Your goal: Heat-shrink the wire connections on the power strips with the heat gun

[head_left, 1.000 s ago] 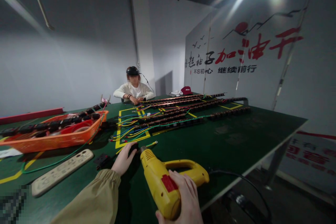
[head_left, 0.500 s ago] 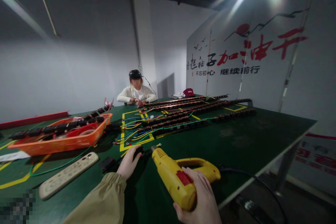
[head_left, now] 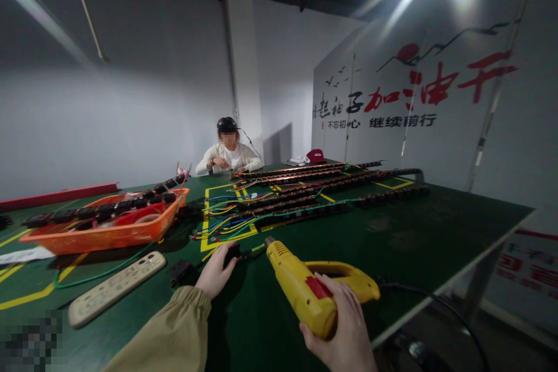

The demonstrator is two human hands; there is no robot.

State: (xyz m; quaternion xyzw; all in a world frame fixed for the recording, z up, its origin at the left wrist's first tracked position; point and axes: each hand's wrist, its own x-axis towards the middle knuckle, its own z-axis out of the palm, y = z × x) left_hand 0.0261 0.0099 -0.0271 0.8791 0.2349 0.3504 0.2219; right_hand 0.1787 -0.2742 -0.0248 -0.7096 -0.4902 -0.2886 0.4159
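My right hand (head_left: 342, 328) is wrapped round the rear of a yellow heat gun (head_left: 290, 279) with a red patch on its body. The gun's metal nozzle points away from me and to the left, close to the end of a green-and-yellow wire (head_left: 257, 249). That wire runs to a small black part (head_left: 234, 251), which my left hand (head_left: 214, 274) grips with bent fingers at the table. The fingers partly cover the part, so its kind is hidden. Just left of my left wrist lies a black plastic block (head_left: 181, 272).
A beige power strip (head_left: 117, 290) and an orange basket (head_left: 117, 240) with black parts stand to the left. Long black strips (head_left: 300, 200) with coloured wires lie across the green table (head_left: 418, 238). A co-worker (head_left: 229, 154) sits at the far end; the gun's black cable (head_left: 429, 297) trails off right.
The heat gun has moved slightly right, away from the black part, and the green-and-yellow wire shows more. My left hand keeps its grip. The co-worker's one hand has lifted.
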